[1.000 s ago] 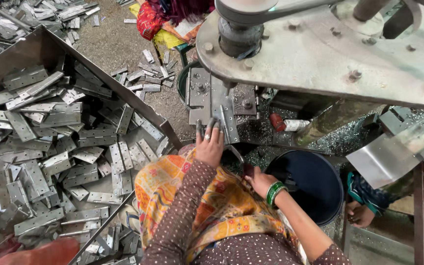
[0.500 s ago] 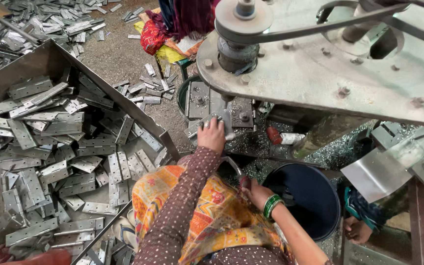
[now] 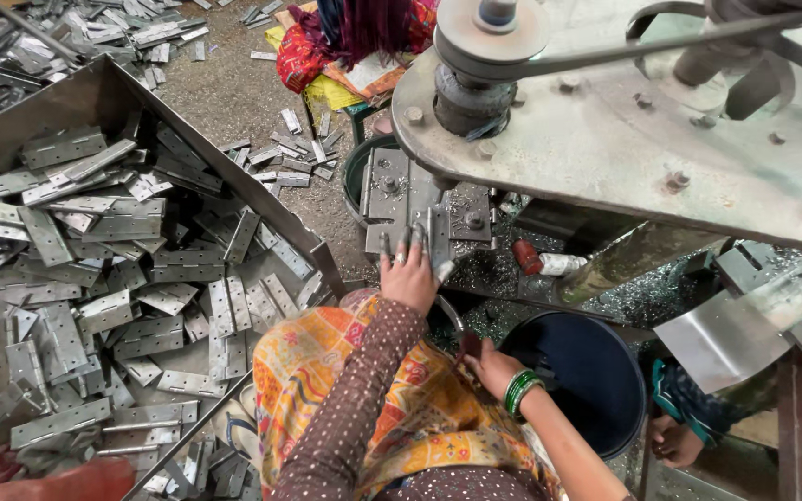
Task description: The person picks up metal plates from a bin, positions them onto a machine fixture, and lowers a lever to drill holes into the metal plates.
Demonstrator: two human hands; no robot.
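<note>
My left hand point(image 3: 408, 276) grasps an upright metal hinge point(image 3: 436, 234) on the machine plate point(image 3: 390, 186) just ahead. My right hand point(image 3: 492, 364) is clenched beside the blue bucket point(image 3: 596, 380); contents undetermined. Hinge bin point(image 3: 95, 269) left of both.

We see our left hand point(image 3: 409, 276) now higher, fingers closing around the upright grey metal hinge plate point(image 3: 437, 238) on the machine's bolted steel bed point(image 3: 392, 186); the camera view has shifted.
</note>
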